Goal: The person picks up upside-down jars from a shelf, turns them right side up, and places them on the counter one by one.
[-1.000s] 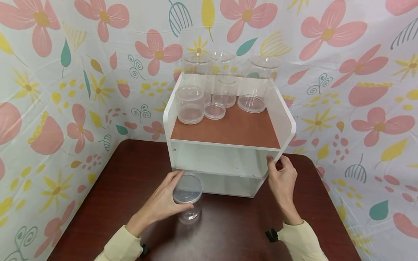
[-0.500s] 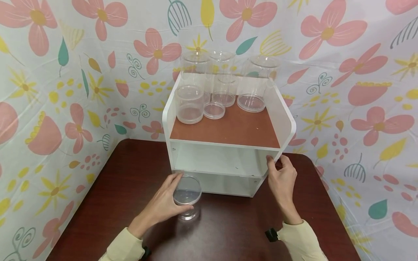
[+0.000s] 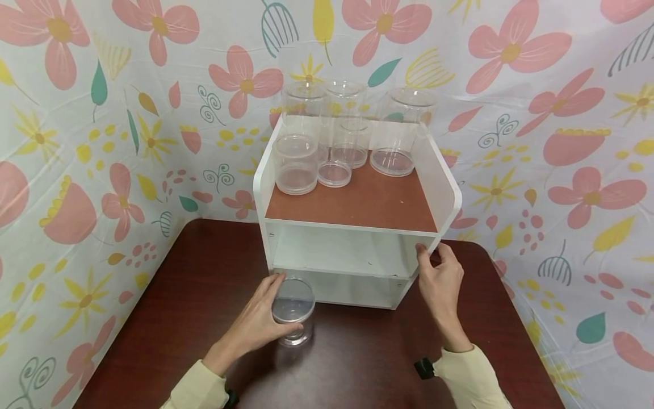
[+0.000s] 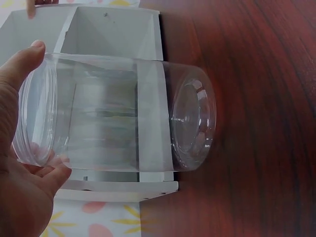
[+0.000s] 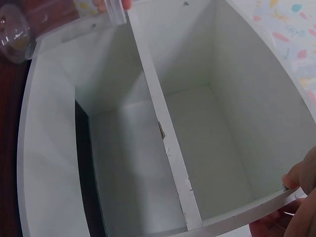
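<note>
My left hand point(image 3: 260, 315) grips a clear plastic jar point(image 3: 293, 307) around its lidded top, in front of the shelf's lower left. In the left wrist view the jar point(image 4: 113, 113) shows its full length, see-through, with thumb and fingers on either side of the lid end. A small white shelf unit point(image 3: 352, 226) stands on the table. My right hand point(image 3: 441, 278) pinches the front edge of its right side panel, thumb on the inner face. The right wrist view shows that thumb point(image 5: 298, 175) at the panel's edge and two bare white compartments split by a chipped board.
Several clear jars stand on the shelf's brown top, among them a lidded jar point(image 3: 296, 165) at the front left and a wide jar point(image 3: 393, 162) at the right. The dark red table point(image 3: 357, 363) meets a flowered cloth point(image 3: 153, 113) behind and at both sides.
My left hand has lowered the jar slightly, toward the tabletop. The right hand keeps its hold on the side panel.
</note>
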{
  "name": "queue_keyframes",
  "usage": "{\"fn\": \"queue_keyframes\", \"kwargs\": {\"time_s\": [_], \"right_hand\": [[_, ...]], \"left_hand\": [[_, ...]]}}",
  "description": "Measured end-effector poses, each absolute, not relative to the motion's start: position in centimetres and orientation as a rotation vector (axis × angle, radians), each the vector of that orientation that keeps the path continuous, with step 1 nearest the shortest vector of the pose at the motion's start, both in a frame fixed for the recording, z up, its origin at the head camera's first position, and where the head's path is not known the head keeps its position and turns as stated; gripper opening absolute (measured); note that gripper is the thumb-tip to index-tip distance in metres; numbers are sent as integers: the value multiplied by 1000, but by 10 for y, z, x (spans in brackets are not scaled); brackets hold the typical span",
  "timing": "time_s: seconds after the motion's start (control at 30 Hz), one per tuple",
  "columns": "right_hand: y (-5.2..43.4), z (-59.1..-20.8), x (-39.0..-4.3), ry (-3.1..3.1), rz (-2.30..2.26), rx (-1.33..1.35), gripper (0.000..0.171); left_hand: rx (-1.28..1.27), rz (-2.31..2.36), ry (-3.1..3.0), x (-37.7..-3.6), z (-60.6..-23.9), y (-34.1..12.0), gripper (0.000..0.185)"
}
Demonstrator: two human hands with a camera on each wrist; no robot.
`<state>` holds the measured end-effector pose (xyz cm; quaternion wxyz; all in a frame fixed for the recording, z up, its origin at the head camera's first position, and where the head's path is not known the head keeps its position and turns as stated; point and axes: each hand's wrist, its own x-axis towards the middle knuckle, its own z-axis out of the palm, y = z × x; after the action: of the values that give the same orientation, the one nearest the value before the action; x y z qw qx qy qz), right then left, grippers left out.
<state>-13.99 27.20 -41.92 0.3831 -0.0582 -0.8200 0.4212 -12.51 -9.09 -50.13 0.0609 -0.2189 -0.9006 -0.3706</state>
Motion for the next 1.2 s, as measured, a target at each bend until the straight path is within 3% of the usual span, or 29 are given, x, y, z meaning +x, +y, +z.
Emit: {"fn": "queue_keyframes", "kwargs": {"time_s": [1.2], "right_hand": [[273, -420, -140, -2086, 1082, -148, 22]], "left_hand": [[-624, -1069, -2728, -129, -507, -88, 117]]}}
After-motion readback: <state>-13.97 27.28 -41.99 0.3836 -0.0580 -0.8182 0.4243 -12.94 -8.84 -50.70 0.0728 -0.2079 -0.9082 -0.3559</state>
